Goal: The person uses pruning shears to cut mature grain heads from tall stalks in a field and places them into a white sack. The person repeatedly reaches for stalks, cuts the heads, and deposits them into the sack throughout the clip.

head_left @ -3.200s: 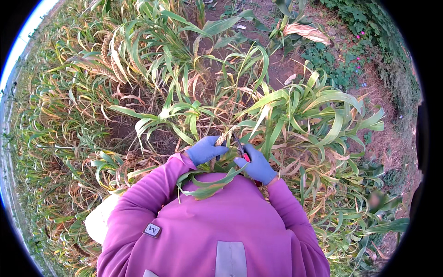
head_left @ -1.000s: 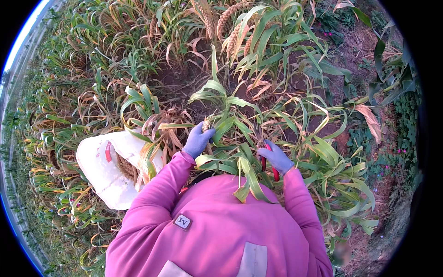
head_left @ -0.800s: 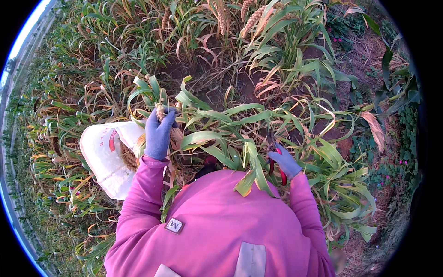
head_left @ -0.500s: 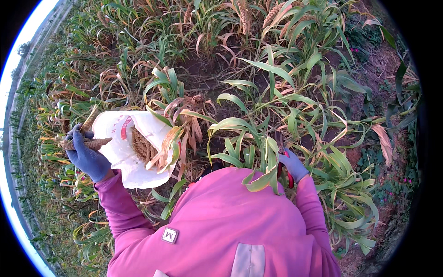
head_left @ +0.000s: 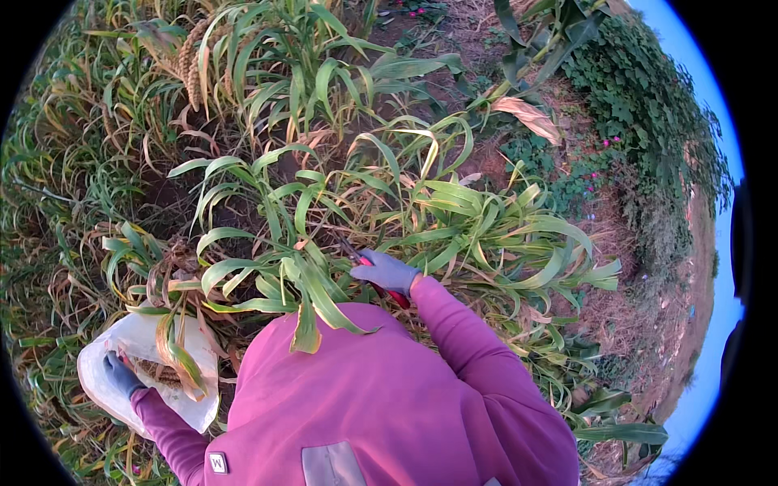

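Note:
My left hand point(head_left: 123, 375), in a blue-grey glove, is at the white woven sack point(head_left: 109, 401) at lower left. Its fingers look closed on the sack by the mouth, partly hard to make out. Brown millet heads point(head_left: 166, 373) show inside the opening, and a drying leaf hangs across it. In my right hand point(head_left: 387, 274), gloved alike, are red-handled pruning shears point(head_left: 396, 297), their dark blades pointing up and left among leaves. Just left of the shears stands a leafy green millet plant point(head_left: 279, 263), close against my front.
Standing millet fills the left side, with a drooping seed head point(head_left: 193, 65) at upper left. Bent green stalks point(head_left: 494, 231) spread to the right. Beyond lie a dry corn husk point(head_left: 528, 118), a dry grassy strip and a dark leafy bush point(head_left: 632, 105).
The view has swung to the right. My left hand has come down from beside the sack onto it, and the millet heads it held no longer show in it. My right hand still holds the shears.

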{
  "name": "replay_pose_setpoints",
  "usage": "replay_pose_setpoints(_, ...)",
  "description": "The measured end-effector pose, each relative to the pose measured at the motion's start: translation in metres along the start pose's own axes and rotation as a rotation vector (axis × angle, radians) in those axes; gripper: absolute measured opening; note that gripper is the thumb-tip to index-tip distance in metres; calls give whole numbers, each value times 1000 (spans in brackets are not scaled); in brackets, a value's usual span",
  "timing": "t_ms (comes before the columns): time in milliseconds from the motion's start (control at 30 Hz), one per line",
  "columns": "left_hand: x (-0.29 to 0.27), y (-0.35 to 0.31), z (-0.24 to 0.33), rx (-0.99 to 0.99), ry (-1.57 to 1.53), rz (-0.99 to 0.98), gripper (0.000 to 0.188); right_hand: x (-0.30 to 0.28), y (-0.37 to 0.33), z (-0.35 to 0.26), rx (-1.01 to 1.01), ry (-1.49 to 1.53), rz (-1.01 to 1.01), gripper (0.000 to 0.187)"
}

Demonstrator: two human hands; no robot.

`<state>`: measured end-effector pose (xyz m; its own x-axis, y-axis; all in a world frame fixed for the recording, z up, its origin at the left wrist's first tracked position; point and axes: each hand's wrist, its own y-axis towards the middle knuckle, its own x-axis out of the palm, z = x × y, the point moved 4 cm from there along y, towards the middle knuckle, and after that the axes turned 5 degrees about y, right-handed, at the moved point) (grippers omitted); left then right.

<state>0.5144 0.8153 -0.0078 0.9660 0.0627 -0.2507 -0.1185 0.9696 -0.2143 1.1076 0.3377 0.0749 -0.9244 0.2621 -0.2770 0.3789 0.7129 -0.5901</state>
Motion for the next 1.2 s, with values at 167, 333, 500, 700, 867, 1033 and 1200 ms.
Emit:
replay_pose_setpoints(167,158,-76,239,653,228,46,31,0,-5,36,36,329,294,46)
replay_pose_setpoints(333,277,-174,309,977,112,-439,23,-66,-6,69,-26,945,771,43)
replay_pose_setpoints(500,338,-228,300,949,151,-764,19,-132,-75,127,-45,1160,1243,35)
replay_pose_setpoints(700,385,-279,284,777,135,-1026,18,-101,-194,210,112,987,1402,35)
replay_pose_setpoints(867,428,-393,335,1462,122,-1203,38,-57,-227,202,288,577,1092,50)
replay_pose_setpoints(1033,469,-528,383,1747,41,-1807,38,-65,-253,137,22,557,1086,63)
replay_pose_setpoints(1200,500,-647,308,1468,20,-2464,22,-78,-265,125,127,450,1041,63)
